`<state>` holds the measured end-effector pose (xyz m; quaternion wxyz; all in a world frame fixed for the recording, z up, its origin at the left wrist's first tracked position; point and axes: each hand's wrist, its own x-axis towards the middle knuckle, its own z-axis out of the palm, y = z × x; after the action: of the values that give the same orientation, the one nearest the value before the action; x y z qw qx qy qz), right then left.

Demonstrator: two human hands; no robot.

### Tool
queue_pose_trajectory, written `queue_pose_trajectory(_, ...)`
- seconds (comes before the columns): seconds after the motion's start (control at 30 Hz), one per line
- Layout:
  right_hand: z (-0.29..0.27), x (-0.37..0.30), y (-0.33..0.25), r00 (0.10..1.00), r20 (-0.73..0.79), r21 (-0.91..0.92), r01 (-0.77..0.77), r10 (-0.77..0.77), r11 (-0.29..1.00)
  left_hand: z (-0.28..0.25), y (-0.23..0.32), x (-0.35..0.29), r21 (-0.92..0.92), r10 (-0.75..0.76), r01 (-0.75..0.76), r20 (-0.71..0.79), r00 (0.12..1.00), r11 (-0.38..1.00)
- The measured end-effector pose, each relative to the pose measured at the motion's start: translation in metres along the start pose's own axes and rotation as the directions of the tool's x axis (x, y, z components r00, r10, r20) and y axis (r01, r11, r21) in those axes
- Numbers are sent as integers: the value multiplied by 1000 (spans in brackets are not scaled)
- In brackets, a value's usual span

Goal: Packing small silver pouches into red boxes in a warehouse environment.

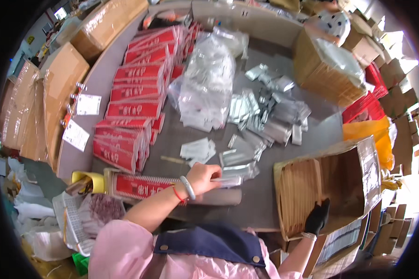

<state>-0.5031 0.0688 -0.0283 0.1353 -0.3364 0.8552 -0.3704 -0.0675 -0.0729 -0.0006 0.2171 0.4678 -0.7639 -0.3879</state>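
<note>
My left hand, bare with a silvery bangle and a red cord at the wrist, is closed at the front of the table. Its fingertips pinch a clear plastic packet. Just beyond lie several white paper labels and a loose heap of shiny clear packets. In a black glove, my right hand reaches into an open cardboard box at the right. It is against the edge of a stack of flat brown cardboard pieces; how its fingers are bent is too dark to make out.
Rows of red printed packs line the table's left side, beside a pile of clear plastic bags. One red pack strip lies under my left forearm. A taped carton stands far right; a white basket sits near left.
</note>
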Motion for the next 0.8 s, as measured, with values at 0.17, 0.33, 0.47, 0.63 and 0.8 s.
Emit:
queue_pose_trajectory(0.17,67,-79,-117,646,503,190,565,-574,803,15,-10,-58,307,27,-16,-31,999,951)
queue_pose_trajectory(0.33,105,-107,-132,342,801,52,778,-492,626,-20,-17,-107,410,20,25,-103,994,912)
queue_pose_trajectory(0.47,147,-127,-130,266,661,293,770,-702,567,0,-12,-98,382,61,-23,-88,994,924)
queue_pose_trajectory(0.63,140,-106,-109,601,572,108,620,-558,777,7,-10,-89,469,115,-54,-103,988,881)
queue_pose_trajectory(0.8,174,-162,-141,434,711,530,185,-553,827,20,-17,-74,456,128,-82,-70,989,886)
